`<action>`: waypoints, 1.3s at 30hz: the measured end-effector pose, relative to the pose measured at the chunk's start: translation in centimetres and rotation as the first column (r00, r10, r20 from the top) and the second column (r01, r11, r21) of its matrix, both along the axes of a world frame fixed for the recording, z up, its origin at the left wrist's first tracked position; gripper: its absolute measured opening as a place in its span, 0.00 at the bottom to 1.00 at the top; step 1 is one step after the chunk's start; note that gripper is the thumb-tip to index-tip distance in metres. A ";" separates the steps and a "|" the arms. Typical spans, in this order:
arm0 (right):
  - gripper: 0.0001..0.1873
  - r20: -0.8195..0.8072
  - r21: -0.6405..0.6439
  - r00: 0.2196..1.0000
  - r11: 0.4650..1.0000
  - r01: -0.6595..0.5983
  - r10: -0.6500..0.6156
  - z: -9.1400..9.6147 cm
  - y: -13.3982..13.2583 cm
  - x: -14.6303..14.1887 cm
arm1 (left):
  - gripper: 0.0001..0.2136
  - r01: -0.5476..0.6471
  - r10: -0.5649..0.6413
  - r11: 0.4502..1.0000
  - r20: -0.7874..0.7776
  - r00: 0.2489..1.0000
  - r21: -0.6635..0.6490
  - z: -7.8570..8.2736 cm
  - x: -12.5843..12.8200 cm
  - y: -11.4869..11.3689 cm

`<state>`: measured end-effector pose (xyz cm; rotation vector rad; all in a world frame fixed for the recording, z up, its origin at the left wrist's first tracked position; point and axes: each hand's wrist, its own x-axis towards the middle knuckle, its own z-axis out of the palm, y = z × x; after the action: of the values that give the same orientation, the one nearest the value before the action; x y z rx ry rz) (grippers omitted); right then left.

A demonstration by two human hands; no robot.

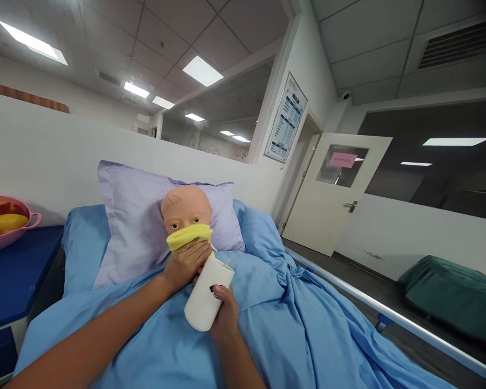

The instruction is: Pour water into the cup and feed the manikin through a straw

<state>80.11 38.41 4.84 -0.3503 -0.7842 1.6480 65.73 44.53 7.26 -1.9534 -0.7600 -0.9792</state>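
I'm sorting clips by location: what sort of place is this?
Probably a nursing-training room: a manikin lies under a blue quilt, between a bedside cabinet and a bed rail.

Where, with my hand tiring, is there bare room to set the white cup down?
The blue cabinet top is bare between the pink basket and its near edge. The blue quilt is bare between the right hand and bed rail, but creased, so perhaps unsteady. It's crowded at the manikin's head: yellow cloth, left hand and white cup cluster there.

Arms [113,327]: 2, bare, left stretched longer
Left hand [189,260]: fingers together, back upward
Right hand [225,310]: curled, thumb on top
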 end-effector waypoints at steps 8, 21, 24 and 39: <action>0.28 0.051 0.047 0.998 0.998 -0.038 0.035 -0.1 -0.2 -0.1 | 0.12 0.151 -0.127 0.974 0.144 0.981 -0.171 -0.9 -0.8 -2.5; 0.30 0.139 0.083 0.989 0.996 0.043 -0.054 -1.4 0.1 -0.4 | 0.22 0.185 -0.201 0.980 0.395 0.896 0.078 4.7 1.0 -1.7; 0.27 0.132 0.092 0.989 0.994 0.050 -0.062 -1.3 -0.1 -0.2 | 0.18 -0.001 -0.012 0.997 0.182 0.983 0.073 3.9 0.8 -0.7; 0.31 0.264 0.222 0.961 0.975 0.021 -0.080 -2.0 1.2 -0.4 | 0.12 0.202 -0.160 0.957 0.204 0.966 -0.208 -2.0 -2.2 -3.2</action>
<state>79.69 39.58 2.87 -0.4428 -1.1422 1.4657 63.51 41.30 5.22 -2.1809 -0.8377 -1.2451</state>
